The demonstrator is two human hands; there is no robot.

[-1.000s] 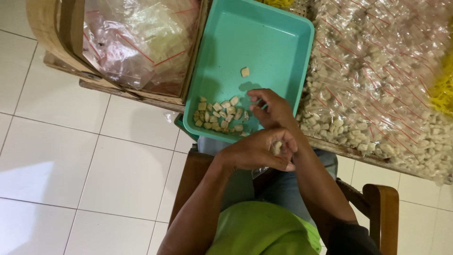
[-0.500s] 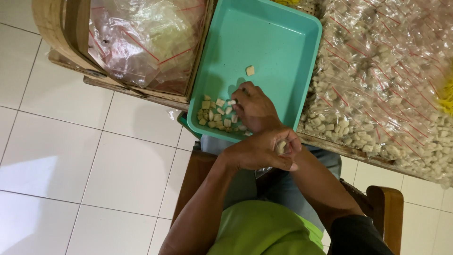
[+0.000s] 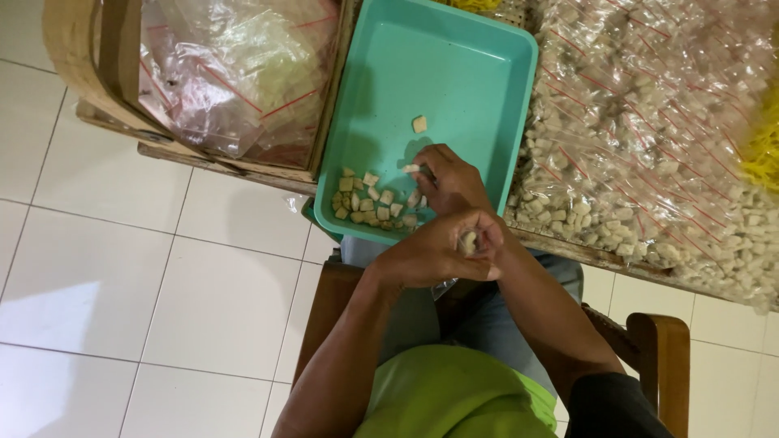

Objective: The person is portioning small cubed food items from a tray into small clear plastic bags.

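Head view: right hand (image 3: 449,180) has advanced into the teal tray (image 3: 454,73) since a second ago, fingertips now pinching a pale cube (image 3: 411,169) beside the cube heap (image 3: 375,204). Left hand (image 3: 442,250) remains curled around gathered cubes.

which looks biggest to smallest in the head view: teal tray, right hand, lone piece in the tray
1. teal tray
2. right hand
3. lone piece
The hand sits slightly nearer the camera, but the gaps are too wide for that to matter.

The right hand (image 3: 450,180) covers part of the pale pieces (image 3: 372,203); the bagged heap (image 3: 649,138) runs off the right edge.
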